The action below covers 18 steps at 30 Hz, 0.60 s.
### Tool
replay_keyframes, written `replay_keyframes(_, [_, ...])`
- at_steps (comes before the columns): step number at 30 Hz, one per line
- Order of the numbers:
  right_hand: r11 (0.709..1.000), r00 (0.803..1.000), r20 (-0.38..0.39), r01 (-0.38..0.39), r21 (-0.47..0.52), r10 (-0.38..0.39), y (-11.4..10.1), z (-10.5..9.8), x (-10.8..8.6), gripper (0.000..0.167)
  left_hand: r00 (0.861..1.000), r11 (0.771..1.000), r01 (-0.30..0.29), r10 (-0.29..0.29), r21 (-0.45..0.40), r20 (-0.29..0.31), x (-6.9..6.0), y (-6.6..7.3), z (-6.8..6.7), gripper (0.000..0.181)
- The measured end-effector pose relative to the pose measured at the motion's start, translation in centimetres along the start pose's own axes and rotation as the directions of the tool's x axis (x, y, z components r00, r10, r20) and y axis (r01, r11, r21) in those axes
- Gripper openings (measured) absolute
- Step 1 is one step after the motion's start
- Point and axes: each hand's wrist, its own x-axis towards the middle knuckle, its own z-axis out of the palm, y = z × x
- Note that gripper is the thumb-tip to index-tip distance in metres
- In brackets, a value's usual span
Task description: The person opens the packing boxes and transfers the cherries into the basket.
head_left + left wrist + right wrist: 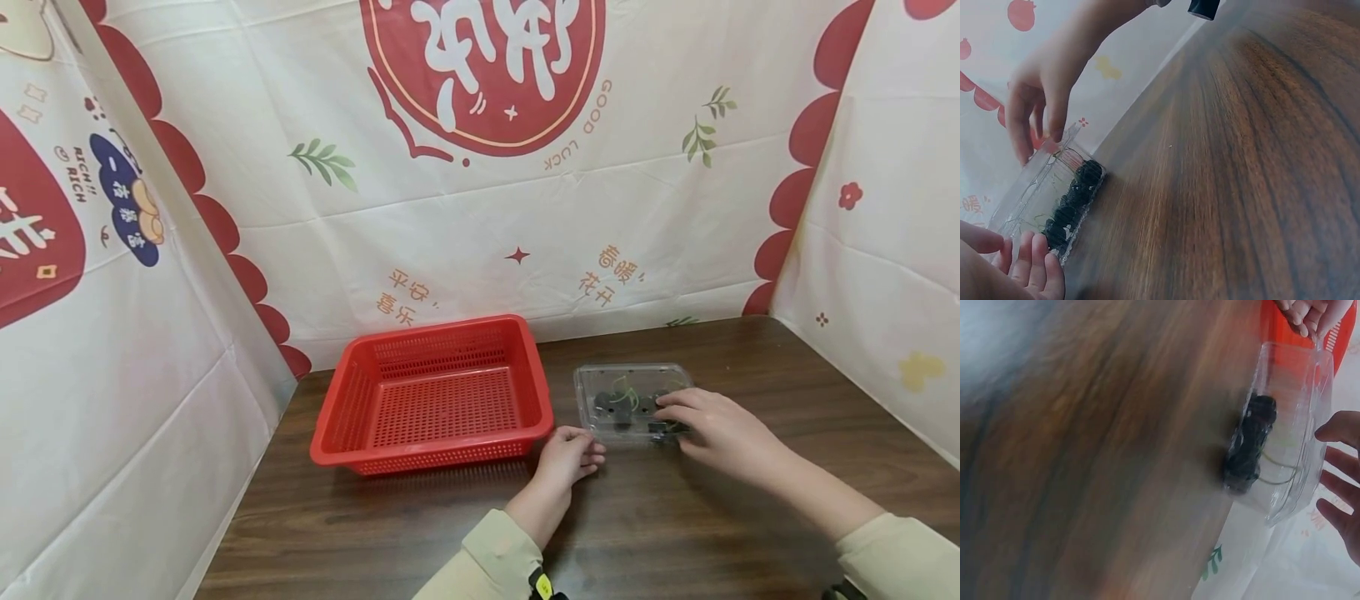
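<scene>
A clear plastic box (633, 375) stands on the table, right of centre. Inside are dark rounded lumps (1075, 203) with thin green stems (626, 392); their kind is hard to tell. At the box's near left corner, my left hand (566, 457) pinches the lid's edge between thumb and finger, as the right wrist view (1302, 315) shows from the far end. My right hand (723, 433) hovers over the near right part of the lid, fingers spread and slightly bent. In the right wrist view those fingers (1338, 469) lie close along the lid, not wrapped round it.
A red perforated plastic basket (431, 450) stands to the left of the box, close to my left hand. Printed white cloth (480, 225) hangs round the back and sides of the brown wooden table (360, 533).
</scene>
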Motion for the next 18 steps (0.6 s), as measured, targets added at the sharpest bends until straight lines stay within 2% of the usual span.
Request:
replay_keyframes(11, [0.999, 0.998, -0.026, 0.050, -0.015, -0.050, -2.3, 0.9, 2.9, 0.035, 0.999, 0.999, 0.035, -0.036, -0.005, -0.017, 0.0, 0.0, 0.3, 0.003])
replay_keyframes(18, [0.993, 0.993, -0.028, 0.118, -0.017, -0.118, -3.3, 2.1, 4.7, 0.033, 0.999, 0.999, 0.042, -0.042, -0.029, -0.019, 0.1, -0.1, 0.4, 0.008])
